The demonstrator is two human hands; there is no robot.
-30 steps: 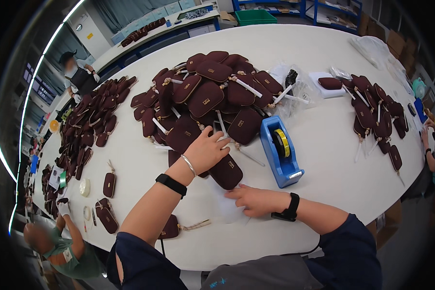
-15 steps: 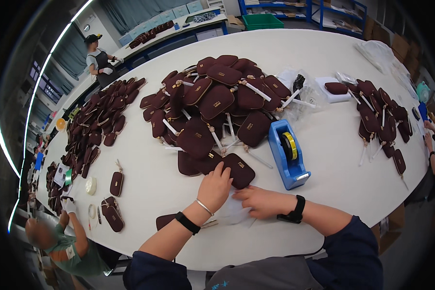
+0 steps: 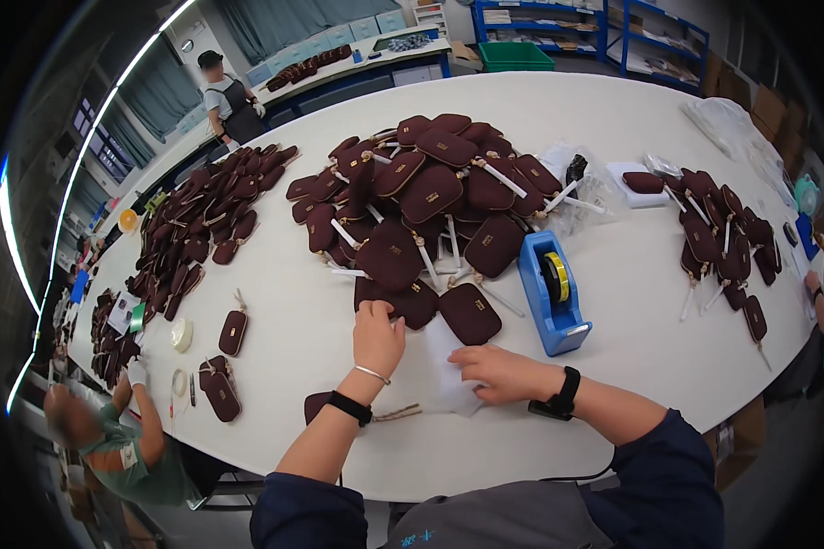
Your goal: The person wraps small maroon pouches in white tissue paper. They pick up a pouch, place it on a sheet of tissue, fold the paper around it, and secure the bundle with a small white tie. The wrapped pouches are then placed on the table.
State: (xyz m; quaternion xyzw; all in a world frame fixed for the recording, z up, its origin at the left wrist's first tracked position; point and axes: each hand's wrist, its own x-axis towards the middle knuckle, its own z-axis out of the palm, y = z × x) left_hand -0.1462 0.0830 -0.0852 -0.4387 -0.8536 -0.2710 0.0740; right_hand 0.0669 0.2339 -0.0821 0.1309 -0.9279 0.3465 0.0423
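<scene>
My left hand [image 3: 377, 337] rests on the white table [image 3: 320, 311] at the near edge of a big pile of maroon pouches [image 3: 430, 197], its fingertips at a white paper sheet [image 3: 444, 371]. My right hand [image 3: 499, 373] lies flat on that same sheet, pressing it down. One maroon pouch [image 3: 470, 313] sits just beyond the sheet. Another pouch with a cord [image 3: 319, 405] is partly hidden under my left forearm.
A blue tape dispenser [image 3: 552, 293] stands right of my hands. More maroon pouches lie in heaps at the left [image 3: 206, 224] and right [image 3: 719, 242]. A seated person [image 3: 119, 439] works at the lower left; another person [image 3: 224, 91] stands far back.
My left hand has drawn back from the pouch pile toward me and now meets the white sheet beside my right hand. The view has shifted slightly.
</scene>
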